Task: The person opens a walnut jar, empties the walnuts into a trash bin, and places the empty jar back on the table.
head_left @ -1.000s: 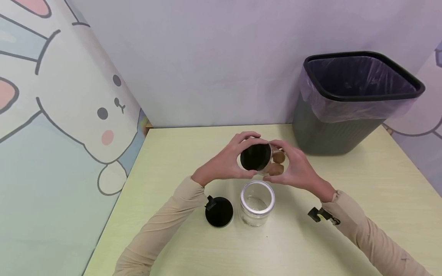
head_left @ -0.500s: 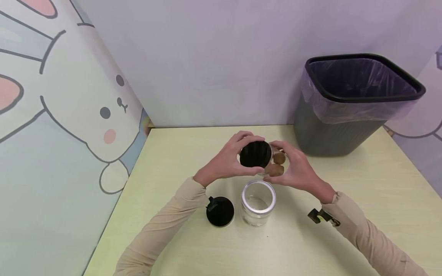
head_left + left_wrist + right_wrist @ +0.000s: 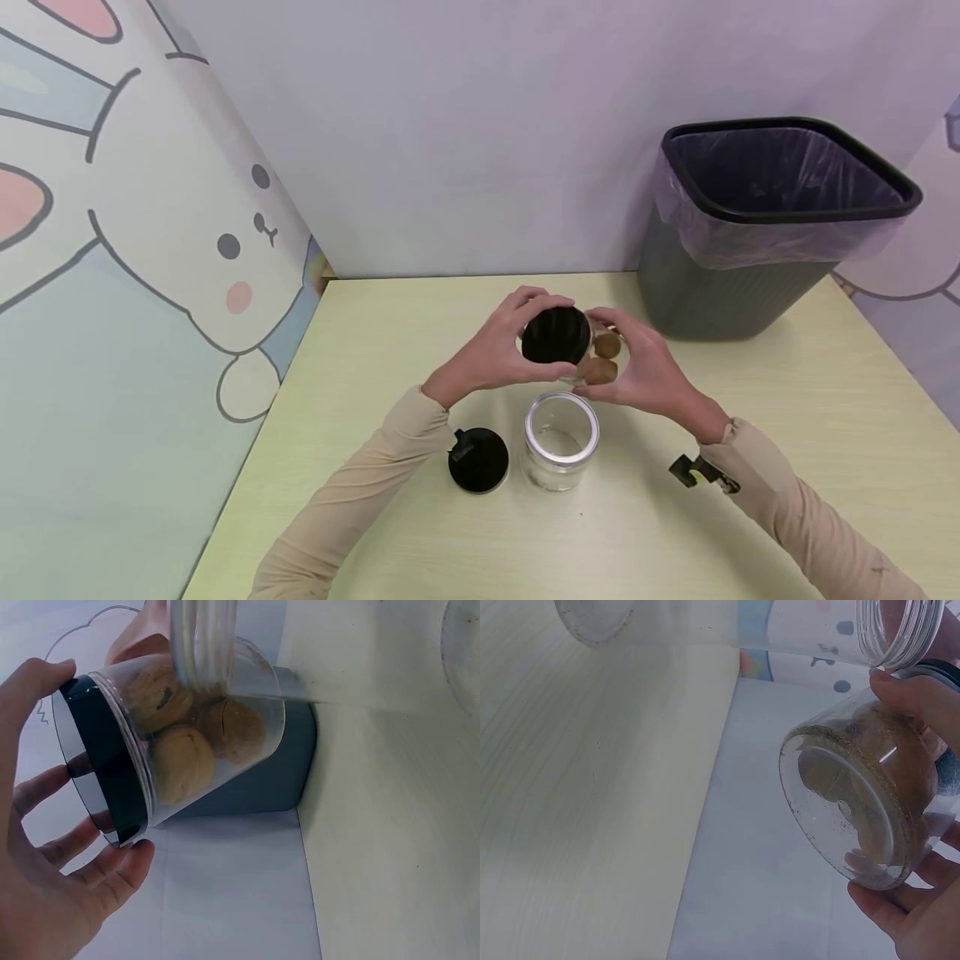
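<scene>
One tall, dark grey, black-rimmed plastic bin (image 3: 708,292), draped with a translucent purple liner (image 3: 757,246), is set at the far right of the pale wood-grained table (image 3: 390,333), beyond the right hand (image 3: 651,367). The far side is closed off by a plain lilac-white wall (image 3: 465,150), and the left side by a panel printed with a white rabbit (image 3: 172,200). A bright-rimmed clear open jar (image 3: 553,477) is stood upright just on the near side of both hands; in the left wrist view, part of the held container is covered by it. A flat round black lid (image 3: 486,468) is laid beside that jar, its edge partly hidden by a small black clip (image 3: 461,442) at the left cuff.

A black-lidded clear cylindrical jar (image 3: 176,739) is held tilted over the table, between the hands. Its lidded end is gripped between the widely spread thumb and fingers of the left hand (image 3: 501,346); its body is clasped near the base by the right hand. Several brown rounded pieces (image 3: 181,765) are seen through its wall, and brown specks (image 3: 829,742) are scattered round the base
</scene>
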A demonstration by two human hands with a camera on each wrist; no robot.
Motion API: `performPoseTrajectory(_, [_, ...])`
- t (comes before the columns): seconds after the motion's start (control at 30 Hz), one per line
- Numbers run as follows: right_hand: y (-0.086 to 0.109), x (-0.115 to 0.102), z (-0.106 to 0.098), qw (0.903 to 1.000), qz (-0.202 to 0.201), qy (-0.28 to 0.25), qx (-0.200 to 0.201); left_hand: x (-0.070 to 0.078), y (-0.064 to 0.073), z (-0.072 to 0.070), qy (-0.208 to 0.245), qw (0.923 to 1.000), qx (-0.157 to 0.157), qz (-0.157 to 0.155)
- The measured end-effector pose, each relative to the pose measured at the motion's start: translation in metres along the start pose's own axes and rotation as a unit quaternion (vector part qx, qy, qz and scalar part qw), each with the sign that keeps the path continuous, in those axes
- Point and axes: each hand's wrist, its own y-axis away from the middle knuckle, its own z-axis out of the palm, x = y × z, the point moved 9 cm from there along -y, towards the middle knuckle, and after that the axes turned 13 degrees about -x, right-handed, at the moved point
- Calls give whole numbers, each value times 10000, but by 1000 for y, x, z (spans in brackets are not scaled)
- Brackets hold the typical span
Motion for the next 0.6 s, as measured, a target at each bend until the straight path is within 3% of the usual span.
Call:
performPoseTrajectory(0.17, [1, 1, 0, 10000, 20, 34, 17, 4, -1, 1, -76, 9995, -242, 172])
performPoseTrajectory(0.43, [1, 0, -1, 10000, 9, 48, -12, 20, 0, 4, -171, 9908, -889, 1002])
performPoseTrajectory(0.6, [1, 1, 1, 10000, -8, 41, -3, 17, 0, 5, -150, 9912, -909, 947])
